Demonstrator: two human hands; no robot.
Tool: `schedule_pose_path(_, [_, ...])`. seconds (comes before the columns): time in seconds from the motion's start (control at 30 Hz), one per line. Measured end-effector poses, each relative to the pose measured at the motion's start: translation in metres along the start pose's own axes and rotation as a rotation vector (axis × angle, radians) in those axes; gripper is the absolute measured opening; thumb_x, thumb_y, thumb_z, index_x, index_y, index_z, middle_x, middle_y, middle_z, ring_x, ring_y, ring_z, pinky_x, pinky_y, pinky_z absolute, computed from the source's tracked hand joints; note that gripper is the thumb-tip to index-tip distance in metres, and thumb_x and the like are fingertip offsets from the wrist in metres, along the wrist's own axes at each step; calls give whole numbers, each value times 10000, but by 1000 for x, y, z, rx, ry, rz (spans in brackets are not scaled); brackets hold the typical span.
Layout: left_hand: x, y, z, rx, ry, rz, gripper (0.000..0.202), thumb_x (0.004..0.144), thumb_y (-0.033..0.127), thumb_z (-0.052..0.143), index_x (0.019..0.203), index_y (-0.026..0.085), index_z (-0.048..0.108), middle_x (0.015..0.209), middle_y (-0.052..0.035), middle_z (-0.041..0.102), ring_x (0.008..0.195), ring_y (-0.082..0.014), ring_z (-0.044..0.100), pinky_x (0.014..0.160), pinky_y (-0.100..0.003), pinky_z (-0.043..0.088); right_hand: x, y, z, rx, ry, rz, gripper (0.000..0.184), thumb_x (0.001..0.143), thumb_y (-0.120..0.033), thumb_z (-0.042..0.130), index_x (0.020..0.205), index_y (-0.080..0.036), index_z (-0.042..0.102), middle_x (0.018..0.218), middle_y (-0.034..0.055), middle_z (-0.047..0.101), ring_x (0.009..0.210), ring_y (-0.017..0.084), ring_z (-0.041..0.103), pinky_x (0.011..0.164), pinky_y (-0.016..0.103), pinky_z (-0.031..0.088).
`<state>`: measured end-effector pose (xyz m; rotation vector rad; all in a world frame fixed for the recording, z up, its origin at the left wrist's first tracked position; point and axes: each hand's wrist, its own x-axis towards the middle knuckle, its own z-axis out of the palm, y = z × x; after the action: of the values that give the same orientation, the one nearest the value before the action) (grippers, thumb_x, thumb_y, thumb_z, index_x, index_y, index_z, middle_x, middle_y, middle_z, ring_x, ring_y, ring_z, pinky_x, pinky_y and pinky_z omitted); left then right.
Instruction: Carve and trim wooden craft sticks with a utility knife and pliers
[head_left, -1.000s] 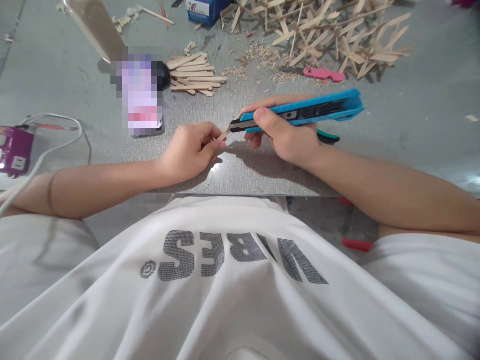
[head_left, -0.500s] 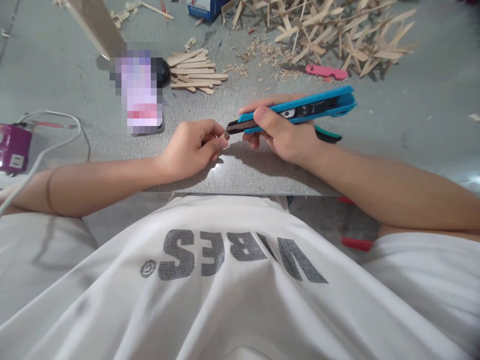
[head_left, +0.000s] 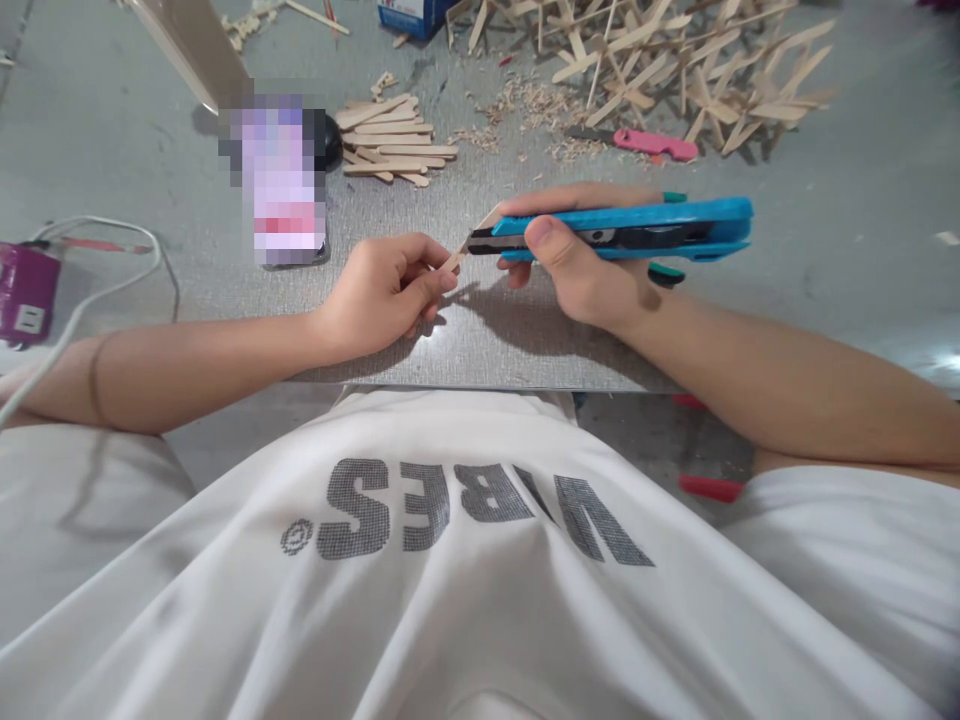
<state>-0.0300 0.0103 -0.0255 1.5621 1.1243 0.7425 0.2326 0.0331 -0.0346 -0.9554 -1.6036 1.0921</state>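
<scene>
My left hand [head_left: 386, 293] is closed in a pinch on a thin wooden stick [head_left: 471, 237], which slants up to the right. My right hand [head_left: 581, 270] is wrapped round a blue utility knife [head_left: 622, 228], thumb on its side. The knife lies almost level, and its black tip meets the stick just right of my left fingertips. Both hands hover over a grey mat [head_left: 480, 340] near its front edge.
A small stack of flat wooden sticks [head_left: 394, 150] lies behind my left hand, beside a blurred phone [head_left: 283, 185]. A heap of glued stick crosses [head_left: 660, 65], shavings and a pink knife [head_left: 656, 145] are at the back right. A purple device [head_left: 26, 295] with a white cable sits far left.
The knife first slid left along the stick towards my left fingers, then drew back to the right and levelled out. More of the stick now shows. My left hand stayed put.
</scene>
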Motion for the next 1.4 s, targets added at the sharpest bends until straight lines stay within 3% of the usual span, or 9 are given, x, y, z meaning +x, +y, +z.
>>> schedule_pose_path(0.13, [0, -1, 0, 15, -25, 13, 111, 1068, 234, 747, 959, 252, 729, 673, 14, 665, 523, -142, 628, 536, -301, 534, 2, -3, -4, -26, -61, 11, 511, 1001, -853, 887, 1103, -361, 976, 846, 19, 855, 674, 212, 784, 689, 392, 692])
schedule_pose_path(0.37, [0, 1, -1, 16, -64, 43, 127, 1051, 218, 741, 933, 261, 717, 656, 26, 646, 543, -145, 631, 692, -355, 684, 11, 11, -1, 64, -73, 66, 584, 909, -916, 922, 1042, -349, 962, 806, 14, 836, 621, 222, 747, 578, 399, 654])
schedule_pose_path(0.7, [-4, 10, -3, 103, -56, -2, 75, 1064, 253, 721, 1002, 245, 762, 708, -1, 681, 627, -158, 705, 676, -295, 652, 16, 24, -1, 236, -87, 109, 545, 896, -818, 1004, 1047, -301, 914, 832, 24, 836, 626, 189, 690, 573, 383, 639])
schedule_pose_path(1.0, [-1, 3, -5, 88, -41, 13, 53, 1045, 272, 750, 997, 263, 769, 684, 6, 686, 608, -159, 669, 651, -299, 635, 15, 19, 0, 179, -86, 60, 562, 914, -837, 972, 1067, -297, 949, 843, 23, 839, 622, 189, 701, 559, 374, 620])
schedule_pose_path(1.23, [-1, 4, -4, 81, -89, 49, 94, 1031, 219, 707, 951, 247, 748, 672, 12, 660, 618, -153, 673, 703, -308, 657, 15, 14, -2, 175, -117, 70, 477, 928, -755, 1003, 1042, -294, 964, 812, 22, 851, 594, 200, 741, 510, 366, 596])
schedule_pose_path(1.4, [-3, 4, -3, 139, -102, 53, 106, 1033, 239, 693, 960, 241, 769, 697, 4, 684, 674, -170, 728, 729, -309, 643, 19, 14, -7, 184, -187, 123, 598, 866, -834, 1012, 1016, -261, 930, 836, 34, 853, 608, 190, 716, 533, 368, 609])
